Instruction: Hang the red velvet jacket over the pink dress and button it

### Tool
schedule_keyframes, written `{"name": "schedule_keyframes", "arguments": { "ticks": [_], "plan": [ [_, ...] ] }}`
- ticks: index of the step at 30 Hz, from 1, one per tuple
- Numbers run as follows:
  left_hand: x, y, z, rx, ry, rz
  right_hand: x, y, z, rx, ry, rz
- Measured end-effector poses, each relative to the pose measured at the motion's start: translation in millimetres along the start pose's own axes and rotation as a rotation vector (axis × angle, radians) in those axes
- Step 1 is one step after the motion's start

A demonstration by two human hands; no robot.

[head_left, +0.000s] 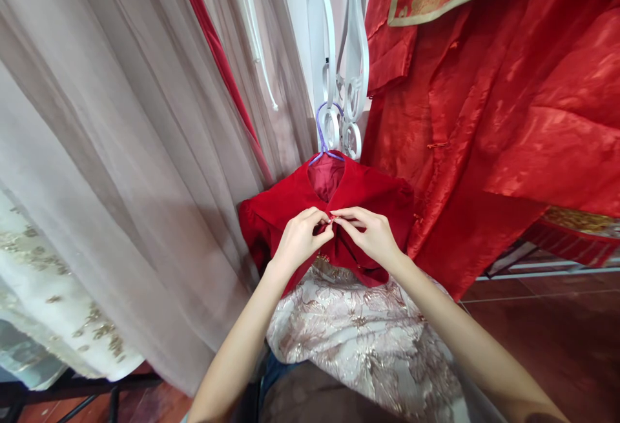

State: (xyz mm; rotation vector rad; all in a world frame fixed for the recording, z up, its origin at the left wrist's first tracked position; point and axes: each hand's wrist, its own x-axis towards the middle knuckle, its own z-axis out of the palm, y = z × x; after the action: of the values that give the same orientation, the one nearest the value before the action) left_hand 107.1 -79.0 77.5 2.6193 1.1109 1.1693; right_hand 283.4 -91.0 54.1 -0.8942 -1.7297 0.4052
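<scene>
A red short jacket [281, 203], velvety in look, hangs on a purple hanger [321, 127] in front of me. Its neckline shows a pinkish-red lining [325, 177]. Below the collar, my left hand [304, 232] pinches the jacket's front edge between thumb and fingers. From the other side my right hand [365, 229] pinches the same spot, its fingertips meeting the left ones. A tiny shiny fastening seems to lie between them, mostly covered by the fingers. Under the jacket hangs a pale brocade skirt [358, 326] with a floral pattern.
White scrolled metalwork [356, 55] holds the hanger. Long greyish-pink sheer drapery [121, 139] fills the left, with a gold-embroidered white fabric [72, 300] below it. Red satin garments [484, 119] hang at the right above a reddish tiled floor [542, 332].
</scene>
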Motion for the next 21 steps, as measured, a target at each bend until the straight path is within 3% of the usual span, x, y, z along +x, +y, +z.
{"name": "schedule_keyframes", "arguments": {
  "ticks": [11,18,21],
  "plan": [
    [1.0,-6.9,4.9,0.186,-0.006,0.112,1.8,4.5,3.2,0.038,0.028,0.001],
    [6.5,-8.3,-0.5,0.245,-0.137,0.187,2.6,7.4,1.8,0.021,0.005,-0.013],
    [6.8,-8.3,1.5,0.156,-0.118,0.124,7.4,5.8,0.5,0.036,0.001,-0.019]
  ]
}}
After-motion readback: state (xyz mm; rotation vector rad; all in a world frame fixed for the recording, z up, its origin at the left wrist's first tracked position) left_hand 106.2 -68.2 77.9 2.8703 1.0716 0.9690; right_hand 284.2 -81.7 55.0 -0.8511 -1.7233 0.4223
